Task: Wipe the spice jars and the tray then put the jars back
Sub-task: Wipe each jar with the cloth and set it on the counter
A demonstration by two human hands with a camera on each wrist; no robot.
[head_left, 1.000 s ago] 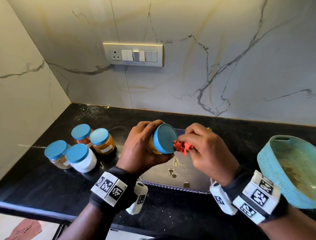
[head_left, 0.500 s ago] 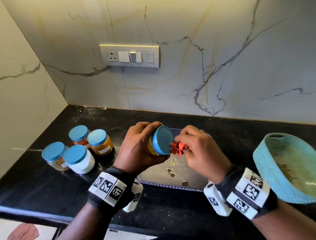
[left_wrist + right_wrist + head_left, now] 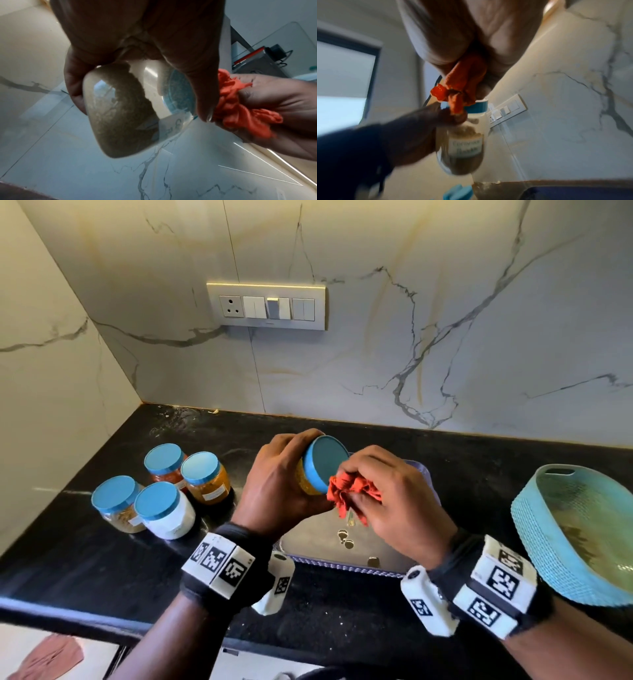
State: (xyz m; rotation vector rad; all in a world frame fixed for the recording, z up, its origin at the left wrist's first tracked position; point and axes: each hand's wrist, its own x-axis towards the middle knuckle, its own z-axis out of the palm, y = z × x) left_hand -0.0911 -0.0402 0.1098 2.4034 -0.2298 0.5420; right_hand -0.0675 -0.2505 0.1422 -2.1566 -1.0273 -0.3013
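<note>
Blue-lidded, the held spice jar (image 3: 317, 470) lies tipped on its side above the steel tray (image 3: 356, 546), long axis roughly level, lid facing the right hand and base toward the left edge of the desk (image 3: 102, 559). The left hand (image 3: 277, 491) has its fingers (image 3: 75, 86) curled round the clear body, where brownish powder shows. The right hand (image 3: 397, 501) has its fingers clamped on a bunched orange cloth (image 3: 352, 491), pressed against the lid's rim. Four other jars (image 3: 164, 491) stand upright in a cluster near the left edge. A teal basket (image 3: 534, 529) sits at the right edge.
</note>
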